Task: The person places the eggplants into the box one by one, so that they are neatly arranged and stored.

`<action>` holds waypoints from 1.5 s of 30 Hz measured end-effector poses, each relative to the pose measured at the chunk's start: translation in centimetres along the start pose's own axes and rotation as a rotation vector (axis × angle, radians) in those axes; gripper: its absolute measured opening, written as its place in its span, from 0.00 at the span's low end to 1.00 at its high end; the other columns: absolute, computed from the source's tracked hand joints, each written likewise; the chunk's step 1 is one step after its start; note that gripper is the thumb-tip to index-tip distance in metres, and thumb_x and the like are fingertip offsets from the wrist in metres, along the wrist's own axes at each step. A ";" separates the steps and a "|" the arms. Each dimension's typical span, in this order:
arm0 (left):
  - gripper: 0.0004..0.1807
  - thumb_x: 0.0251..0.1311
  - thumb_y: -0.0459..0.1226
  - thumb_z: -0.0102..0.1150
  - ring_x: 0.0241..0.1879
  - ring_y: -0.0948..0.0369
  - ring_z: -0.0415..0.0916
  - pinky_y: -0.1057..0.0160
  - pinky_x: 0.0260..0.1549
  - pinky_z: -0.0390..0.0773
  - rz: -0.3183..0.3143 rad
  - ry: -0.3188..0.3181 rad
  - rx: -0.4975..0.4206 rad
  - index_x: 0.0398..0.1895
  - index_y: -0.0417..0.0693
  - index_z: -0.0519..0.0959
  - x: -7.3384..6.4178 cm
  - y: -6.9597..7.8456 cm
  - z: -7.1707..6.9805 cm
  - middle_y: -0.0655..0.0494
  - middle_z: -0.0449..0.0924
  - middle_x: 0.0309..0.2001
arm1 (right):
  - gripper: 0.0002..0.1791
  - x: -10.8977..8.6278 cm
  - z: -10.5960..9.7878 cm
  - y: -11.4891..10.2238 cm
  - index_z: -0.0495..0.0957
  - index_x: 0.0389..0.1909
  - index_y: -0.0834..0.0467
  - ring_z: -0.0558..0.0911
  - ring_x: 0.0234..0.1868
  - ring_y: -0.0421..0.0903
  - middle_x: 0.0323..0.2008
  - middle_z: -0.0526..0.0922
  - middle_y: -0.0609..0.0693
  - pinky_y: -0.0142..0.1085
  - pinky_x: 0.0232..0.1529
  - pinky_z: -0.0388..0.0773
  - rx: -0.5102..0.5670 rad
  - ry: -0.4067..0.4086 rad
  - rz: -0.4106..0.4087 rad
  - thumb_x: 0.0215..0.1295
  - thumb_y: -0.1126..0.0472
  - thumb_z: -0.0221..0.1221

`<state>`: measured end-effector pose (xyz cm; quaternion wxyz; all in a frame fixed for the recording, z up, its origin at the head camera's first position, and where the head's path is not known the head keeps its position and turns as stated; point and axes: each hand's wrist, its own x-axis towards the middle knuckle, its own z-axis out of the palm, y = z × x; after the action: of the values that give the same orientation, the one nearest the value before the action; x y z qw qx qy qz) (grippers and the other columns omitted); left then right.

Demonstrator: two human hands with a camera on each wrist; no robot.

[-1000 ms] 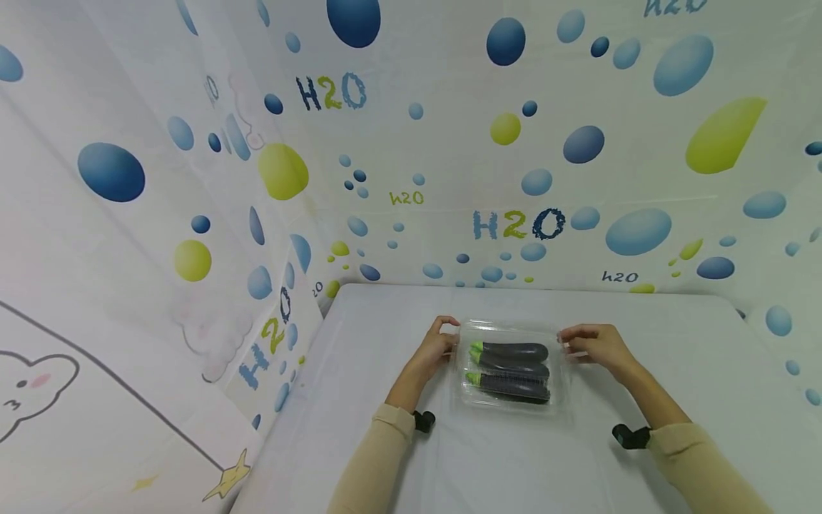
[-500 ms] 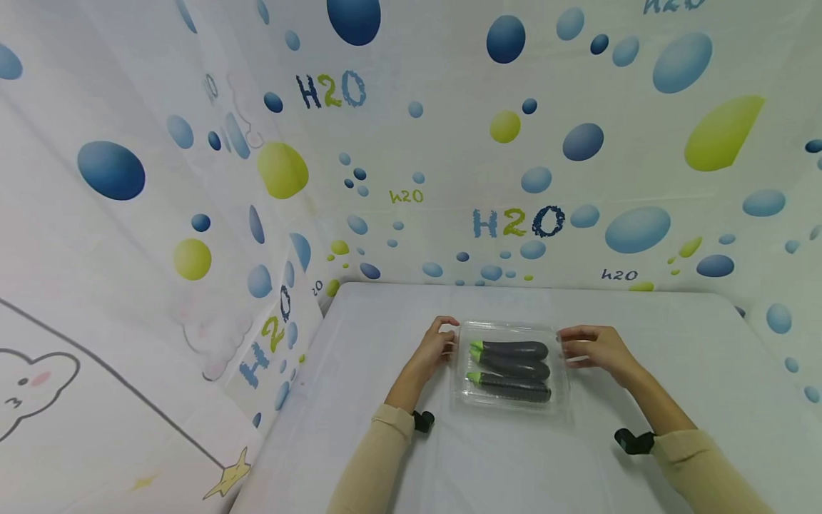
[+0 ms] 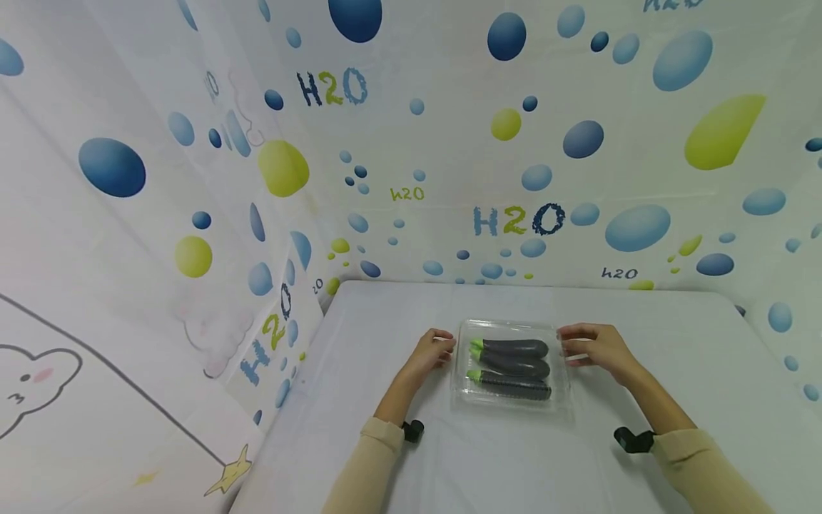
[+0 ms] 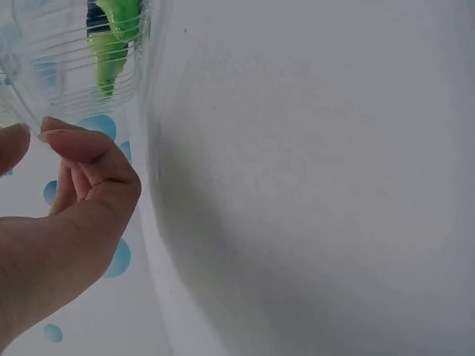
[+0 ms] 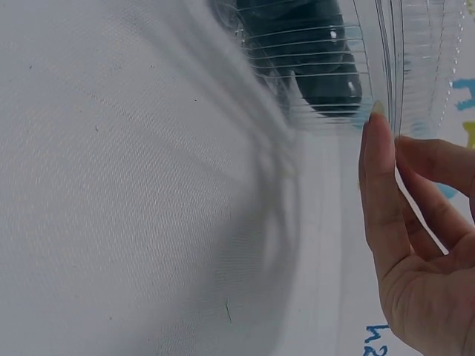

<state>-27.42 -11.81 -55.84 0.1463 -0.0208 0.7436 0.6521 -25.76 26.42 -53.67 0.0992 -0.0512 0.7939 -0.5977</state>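
Note:
A clear plastic clamshell box (image 3: pixel 507 403) stands on the white table with its lid down. Inside lie three dark eggplants (image 3: pixel 516 367) with green stem ends pointing left. At the box's left edge, my left hand (image 3: pixel 432 351) has bent fingers; in the left wrist view its thumb and index finger (image 4: pixel 85 144) meet on the clear rim. On the opposite side, my right hand (image 3: pixel 597 346) pinches the rim, thumb (image 5: pixel 380 148) on the near face and fingers behind. The green stems show through the ribbed wall in the left wrist view.
The white table (image 3: pixel 514 464) extends around the box. A patterned wall hanging (image 3: pixel 449 143) with blue and green bubbles rises behind and to the left. Small black wrist cameras (image 3: pixel 632 440) sit by both cuffs.
My left hand has shifted slightly left and down, its fingers now lower along the box's left edge. My right hand and the box stay nearly in place.

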 end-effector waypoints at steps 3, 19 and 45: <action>0.20 0.72 0.42 0.60 0.37 0.58 0.78 0.62 0.37 0.78 0.009 -0.032 0.064 0.59 0.40 0.74 -1.0 -0.1 -0.3 0.49 0.80 0.41 | 0.25 -0.1 0.1 -0.1 0.75 0.64 0.72 0.89 0.42 0.44 0.57 0.82 0.71 0.42 0.42 0.87 -0.004 0.004 0.002 0.72 0.64 0.64; 0.23 0.67 0.33 0.60 0.35 0.52 0.86 0.53 0.39 0.87 -0.043 -0.278 0.025 0.62 0.35 0.67 -6.8 0.0 -0.8 0.41 0.80 0.45 | 0.24 -0.3 0.6 -0.6 0.76 0.64 0.72 0.89 0.42 0.44 0.54 0.84 0.69 0.40 0.41 0.87 -0.030 0.049 0.019 0.72 0.63 0.65; 0.17 0.66 0.25 0.59 0.35 0.54 0.86 0.56 0.40 0.87 -0.002 -0.276 -0.138 0.54 0.28 0.68 -8.7 -1.0 0.2 0.45 0.77 0.38 | 0.25 -4.7 0.7 -1.2 0.76 0.59 0.75 0.90 0.43 0.54 0.47 0.88 0.62 0.42 0.42 0.87 -0.087 -0.069 0.143 0.74 0.58 0.64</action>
<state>-18.82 -13.18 -54.69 0.2464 0.0583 0.6699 0.6979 -21.09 26.40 -52.27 0.1666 -0.0189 0.8168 -0.5520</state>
